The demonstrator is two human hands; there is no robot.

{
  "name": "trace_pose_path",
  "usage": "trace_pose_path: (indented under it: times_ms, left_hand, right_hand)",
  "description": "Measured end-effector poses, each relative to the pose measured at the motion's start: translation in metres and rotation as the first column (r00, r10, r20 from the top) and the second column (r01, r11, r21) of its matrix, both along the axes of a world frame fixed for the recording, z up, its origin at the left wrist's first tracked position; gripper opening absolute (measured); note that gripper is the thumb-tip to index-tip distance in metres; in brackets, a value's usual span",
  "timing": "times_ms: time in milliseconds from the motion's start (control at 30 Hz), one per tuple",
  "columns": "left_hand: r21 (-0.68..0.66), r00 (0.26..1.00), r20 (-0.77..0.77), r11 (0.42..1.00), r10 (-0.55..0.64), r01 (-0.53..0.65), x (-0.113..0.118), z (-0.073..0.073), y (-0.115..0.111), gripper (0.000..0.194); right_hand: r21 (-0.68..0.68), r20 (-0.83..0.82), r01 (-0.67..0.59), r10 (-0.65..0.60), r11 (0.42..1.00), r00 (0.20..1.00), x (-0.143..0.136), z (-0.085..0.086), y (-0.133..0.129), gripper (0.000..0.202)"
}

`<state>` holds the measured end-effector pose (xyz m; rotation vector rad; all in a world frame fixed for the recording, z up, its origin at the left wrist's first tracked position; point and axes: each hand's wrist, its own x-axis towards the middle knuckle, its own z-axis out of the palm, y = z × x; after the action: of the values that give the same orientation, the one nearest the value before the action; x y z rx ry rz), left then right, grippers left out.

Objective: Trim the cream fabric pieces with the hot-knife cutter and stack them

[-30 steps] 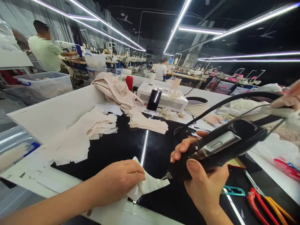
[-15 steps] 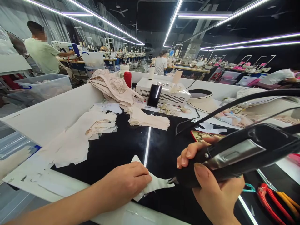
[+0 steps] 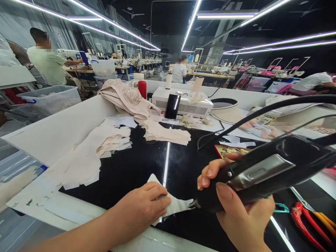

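My left hand [image 3: 143,210] presses and pinches a small white fabric piece [image 3: 178,206] against the glossy black tabletop [image 3: 181,168], its fingers closed over the left part of the cloth. In my right hand [image 3: 241,213] are black corded electric scissors [image 3: 262,175], gripped around the body with the fingers on the far side and the thumb on the near side. Their small metal tip meets the right-hand end of the cloth. My left palm and fingers hide part of the piece.
Stacked pale fabric pieces [image 3: 168,133] lie ahead, with larger sheets [image 3: 84,157] on the left. A phone [image 3: 172,106] leans on a white box [image 3: 194,105]. Red-handled scissors [image 3: 301,220] lie right. A black cable [image 3: 252,115] arches over the table. Co-workers sit farther off.
Very little differs. The camera view has shifted slightly; both hands keep their holds, and the scissors' tip stays at the cloth's right end.
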<state>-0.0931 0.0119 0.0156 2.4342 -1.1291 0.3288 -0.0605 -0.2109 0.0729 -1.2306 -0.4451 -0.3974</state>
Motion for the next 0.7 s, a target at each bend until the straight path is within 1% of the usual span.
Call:
trace_pose_path:
  times_ms: [167,333,467,633,700]
  left_hand:
    - [0.016,1.000,-0.011,1.000,0.001,0.000,-0.001,-0.002,0.002,0.023]
    - [0.025,1.000,0.001,1.000,0.002,-0.002,-0.001,-0.003,0.002,0.024]
    - [0.024,1.000,0.007,1.000,0.004,-0.004,-0.001,-0.002,0.002,0.026]
    - [0.023,1.000,-0.011,1.000,0.010,-0.010,0.000,-0.001,0.001,0.030]
    - [0.022,1.000,-0.006,1.000,0.013,-0.013,0.000,-0.001,0.001,0.028]
  right_hand:
    - [0.083,0.003,-0.021,0.021,0.996,1.000,0.009,0.003,0.020,0.039]
    - [0.144,0.016,-0.068,0.066,0.987,0.998,0.016,0.000,0.040,0.040]
    - [0.116,0.015,-0.093,0.092,0.989,0.996,0.019,-0.003,0.044,0.041]
    - [0.121,0.001,-0.037,0.037,0.992,0.999,0.019,-0.002,0.046,0.040]
    - [0.130,0.011,-0.044,0.043,0.990,0.999,0.018,-0.001,0.047,0.039]
